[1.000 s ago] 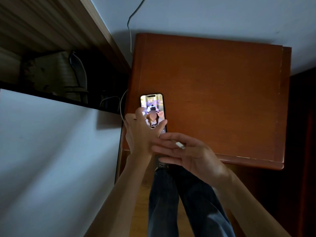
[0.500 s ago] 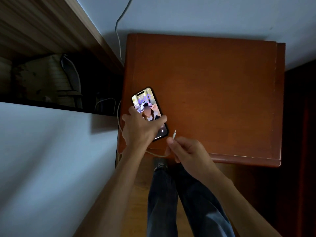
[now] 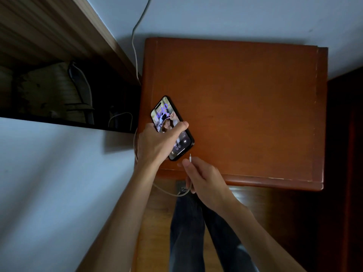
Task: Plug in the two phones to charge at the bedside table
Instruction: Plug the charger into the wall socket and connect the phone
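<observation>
Glossy-screened phone (image 3: 170,126) lies on smooth, satin-finished reddish wooden bedside table (image 3: 245,107).

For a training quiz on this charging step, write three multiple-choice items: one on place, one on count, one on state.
1. The black-cased phone with lit screen is near which part of the reddish-brown wooden bedside table? A front left corner; B far right corner; C centre.
2. How many phones are visible? A one; B two; C three.
3. The white charging cable's plug is: A seated in the phone; B pinched by the right hand, short of the phone; C lying loose.
Key: 1 A, the left hand holds it there; 2 A, only one shows; 3 B, a gap separates the plug tip from the phone's bottom edge.
</observation>
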`<state>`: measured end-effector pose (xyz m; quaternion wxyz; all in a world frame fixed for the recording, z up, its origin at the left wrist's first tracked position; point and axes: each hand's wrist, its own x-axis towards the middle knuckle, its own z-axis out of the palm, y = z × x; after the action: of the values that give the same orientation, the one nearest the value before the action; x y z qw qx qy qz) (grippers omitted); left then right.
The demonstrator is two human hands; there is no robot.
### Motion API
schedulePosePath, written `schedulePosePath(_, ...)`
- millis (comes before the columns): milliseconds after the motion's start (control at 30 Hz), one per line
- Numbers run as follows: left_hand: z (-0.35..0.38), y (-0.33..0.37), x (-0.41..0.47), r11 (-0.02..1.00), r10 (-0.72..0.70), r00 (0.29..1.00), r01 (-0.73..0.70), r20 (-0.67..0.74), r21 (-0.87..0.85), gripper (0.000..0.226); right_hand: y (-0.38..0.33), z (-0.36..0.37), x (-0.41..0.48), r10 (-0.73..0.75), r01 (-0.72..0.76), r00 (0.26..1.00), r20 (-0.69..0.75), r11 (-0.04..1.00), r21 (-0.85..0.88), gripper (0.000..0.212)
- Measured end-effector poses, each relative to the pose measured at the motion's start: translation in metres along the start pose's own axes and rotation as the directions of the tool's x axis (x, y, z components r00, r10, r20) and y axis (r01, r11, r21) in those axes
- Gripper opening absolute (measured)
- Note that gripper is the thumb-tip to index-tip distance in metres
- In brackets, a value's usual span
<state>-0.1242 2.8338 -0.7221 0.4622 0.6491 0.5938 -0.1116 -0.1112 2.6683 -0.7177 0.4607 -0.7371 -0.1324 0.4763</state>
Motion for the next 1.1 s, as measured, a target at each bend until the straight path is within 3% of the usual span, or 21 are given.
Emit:
schedulePosePath(233, 0.002, -0.001, -0.006, 1.0, 0.017, 1.0, -0.017, -0.012, -0.012, 0.078, 0.004, -0.004, 0.0, -0.047, 0.042, 0.996, -0.079, 0.997, -0.067, 0.037)
schedulePosePath(500, 0.006, 0.0, -0.017, 0.998, 0.029, 0.998, -0.026, -0.061, 0.05, 0.099, 0.004, 0.0, 0.005, 0.008, -0.03, 0.987, -0.16, 0.991, -0.133, 0.043)
schedulePosePath(833, 0.013, -0.001, -0.024, 0.989, 0.062, 0.993, -0.048, -0.104, 0.136, 0.089, 0.007, 0.003, 0.007, 0.087, -0.132, 0.979, -0.186, 0.96, -0.245, 0.05)
schedulePosePath(1100, 0.02, 0.0, -0.026, 0.983, 0.063, 0.983, -0.031, -0.175, 0.18, 0.089, 0.005, 0.002, 0.005, -0.002, -0.098, 0.978, -0.207, 0.877, -0.47, 0.049)
